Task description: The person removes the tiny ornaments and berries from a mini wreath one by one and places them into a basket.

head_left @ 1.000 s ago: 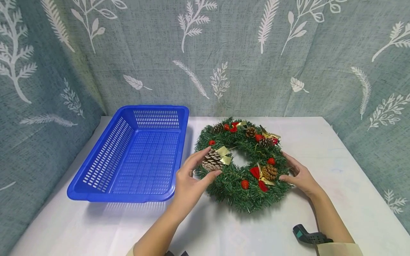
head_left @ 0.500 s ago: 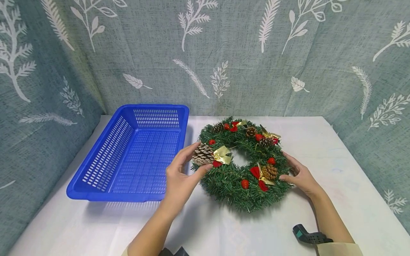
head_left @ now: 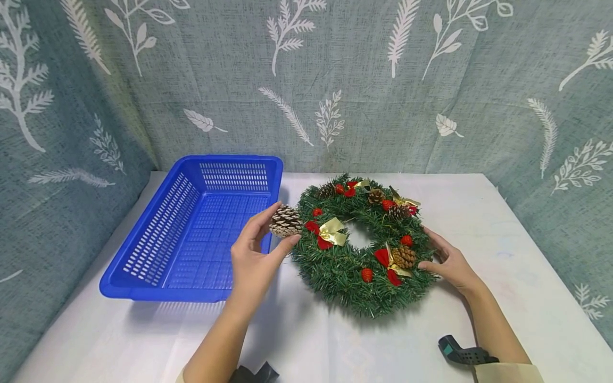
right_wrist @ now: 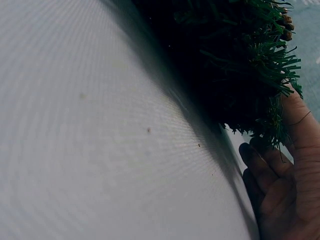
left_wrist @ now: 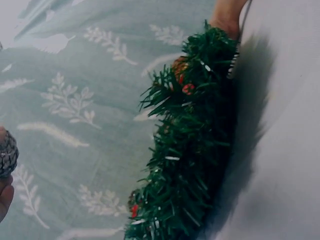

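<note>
Between thumb and fingertips, my left hand [head_left: 254, 255] pinches a brown pine cone [head_left: 286, 221] with pale scale tips. The cone is held up just left of a green wreath [head_left: 335, 271]; at the left edge of the left wrist view only part of the cone [left_wrist: 7, 155] shows. A gold bow [head_left: 332, 232] with red pieces sits on the wreath's left side. My right hand [head_left: 451, 263] holds the wreath's right edge, thumb toward the front and fingers behind. In the right wrist view, the thumb lies against the greenery and the other fingers curl below it.
A blue slotted plastic basket [head_left: 119, 279] stands on the white table [head_left: 364, 351], left of the wreath. Smaller pine cones, red berries and gold bows decorate the wreath. Patterned grey-green cloth [head_left: 364, 133] hangs behind and at both sides.
The left hand has drawn the pine cone left and slightly upward, away from the gold bow, uncovering the bow's red pieces. The right hand stays in place on the wreath.
</note>
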`<state>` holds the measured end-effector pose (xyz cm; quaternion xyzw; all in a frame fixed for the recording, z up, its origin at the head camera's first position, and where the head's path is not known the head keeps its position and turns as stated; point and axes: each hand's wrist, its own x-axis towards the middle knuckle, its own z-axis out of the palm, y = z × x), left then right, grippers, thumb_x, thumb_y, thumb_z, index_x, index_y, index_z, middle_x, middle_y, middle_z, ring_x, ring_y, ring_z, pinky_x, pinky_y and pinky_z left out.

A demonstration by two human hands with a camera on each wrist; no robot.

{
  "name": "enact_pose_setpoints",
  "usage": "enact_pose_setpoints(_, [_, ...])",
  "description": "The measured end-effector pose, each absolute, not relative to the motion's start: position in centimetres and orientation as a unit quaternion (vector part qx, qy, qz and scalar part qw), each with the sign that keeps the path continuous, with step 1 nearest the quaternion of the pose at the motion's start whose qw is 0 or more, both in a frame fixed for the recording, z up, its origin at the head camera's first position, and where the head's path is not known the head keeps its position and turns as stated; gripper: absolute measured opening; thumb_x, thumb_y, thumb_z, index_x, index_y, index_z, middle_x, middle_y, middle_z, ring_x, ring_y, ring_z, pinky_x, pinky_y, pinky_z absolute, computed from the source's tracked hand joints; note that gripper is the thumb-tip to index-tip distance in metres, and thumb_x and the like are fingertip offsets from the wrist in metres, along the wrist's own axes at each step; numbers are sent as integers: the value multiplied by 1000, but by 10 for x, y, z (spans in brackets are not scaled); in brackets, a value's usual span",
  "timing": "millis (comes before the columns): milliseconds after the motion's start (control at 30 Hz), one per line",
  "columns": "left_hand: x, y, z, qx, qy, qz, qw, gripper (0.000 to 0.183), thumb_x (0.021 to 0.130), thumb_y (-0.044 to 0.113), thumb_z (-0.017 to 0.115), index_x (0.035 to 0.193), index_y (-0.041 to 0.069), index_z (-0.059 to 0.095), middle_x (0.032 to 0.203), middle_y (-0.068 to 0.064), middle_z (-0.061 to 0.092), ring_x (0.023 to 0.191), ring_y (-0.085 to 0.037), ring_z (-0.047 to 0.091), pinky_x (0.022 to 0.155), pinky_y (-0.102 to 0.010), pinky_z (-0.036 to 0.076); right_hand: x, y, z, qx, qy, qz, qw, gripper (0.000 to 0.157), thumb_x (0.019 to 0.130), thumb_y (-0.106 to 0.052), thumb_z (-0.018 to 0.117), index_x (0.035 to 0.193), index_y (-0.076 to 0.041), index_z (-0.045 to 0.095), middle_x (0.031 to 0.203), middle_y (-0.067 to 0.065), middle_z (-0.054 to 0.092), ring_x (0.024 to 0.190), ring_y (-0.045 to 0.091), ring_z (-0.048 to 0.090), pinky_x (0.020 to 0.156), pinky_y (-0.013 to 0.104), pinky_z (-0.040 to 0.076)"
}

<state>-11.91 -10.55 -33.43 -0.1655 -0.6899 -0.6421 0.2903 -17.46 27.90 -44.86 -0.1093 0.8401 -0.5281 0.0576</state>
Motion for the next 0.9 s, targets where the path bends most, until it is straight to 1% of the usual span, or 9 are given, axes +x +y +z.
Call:
enact_pose_setpoints(333, [-122, -117, -328, -137, -687, -633, 329, 56, 70, -15, 73, 123, -6, 57, 120, -22, 59, 106, -9, 60, 95, -21, 47, -175, 279, -448, -110, 837, -532, 58, 87, 82, -9, 73, 150, -4, 20, 152, 30, 17, 135, 54, 16, 106, 67, 17])
enact_pose_setpoints(500, [-122, -125, -325, -117, -678, -646, 330, 55, 72, -14, 73, 124, -5, 57, 120, -15, 61, 107, -12, 61, 93, -21, 48, -175, 278, -449, -112, 835, -536, 56, 86, 82, -8, 73, 150, -3, 20, 151, 30, 18, 136, 52, 17, 106, 66, 17])
enact_pose_setpoints(567, [-122, -129, -324, -107, -674, -654, 328, 54, 73, -13, 73, 125, -4, 57, 120, -10, 62, 107, -13, 61, 92, -21, 49, -175, 278, -450, -110, 839, -530, 53, 86, 82, -9, 73, 150, -3, 20, 149, 30, 23, 135, 44, 25, 107, 64, 19])
enact_pose_setpoints(633, [-122, -132, -323, -100, -671, -657, 329, 54, 74, -11, 73, 125, -3, 57, 120, -8, 62, 107, -14, 61, 91, -20, 49, -175, 278, -450, -107, 846, -520, 51, 85, 83, -10, 72, 150, -4, 20, 147, 29, 28, 131, 28, 35, 106, 63, 22])
enact_pose_setpoints(667, [-122, -134, -323, -97, -670, -658, 330, 54, 75, -11, 73, 126, -2, 57, 120, -7, 62, 107, -14, 61, 91, -20, 49, -175, 278, -450, -105, 849, -515, 50, 85, 83, -10, 72, 150, -5, 20, 146, 29, 30, 128, 20, 38, 106, 63, 23])
enact_pose_setpoints(733, [-123, -136, -322, -92, -668, -659, 332, 53, 75, -9, 73, 126, -2, 58, 119, -7, 62, 106, -14, 61, 90, -20, 49, -175, 278, -450, -101, 855, -507, 49, 85, 83, -12, 72, 150, -6, 20, 144, 28, 33, 121, 14, 39, 106, 62, 25])
enact_pose_setpoints(767, [-123, -137, -322, -91, -666, -661, 334, 53, 75, -9, 73, 126, -2, 57, 118, -8, 62, 106, -15, 61, 91, -20, 49, -175, 278, -451, -102, 855, -506, 48, 85, 84, -12, 72, 150, -6, 20, 145, 28, 32, 123, 15, 39, 105, 62, 25])
enact_pose_setpoints(800, [-124, -139, -322, -89, -664, -662, 336, 54, 75, -9, 73, 126, -2, 57, 118, -9, 62, 106, -15, 61, 91, -21, 49, -175, 278, -451, -103, 854, -508, 49, 85, 83, -11, 72, 150, -5, 20, 145, 29, 31, 126, 20, 39, 105, 62, 24])
enact_pose_setpoints(900, [-125, -142, -322, -82, -658, -666, 341, 53, 75, -8, 74, 126, -2, 58, 117, -9, 62, 106, -16, 61, 92, -21, 49, -175, 279, -451, -109, 849, -515, 50, 85, 83, -10, 72, 150, -3, 20, 147, 31, 27, 132, 43, 31, 105, 64, 22])
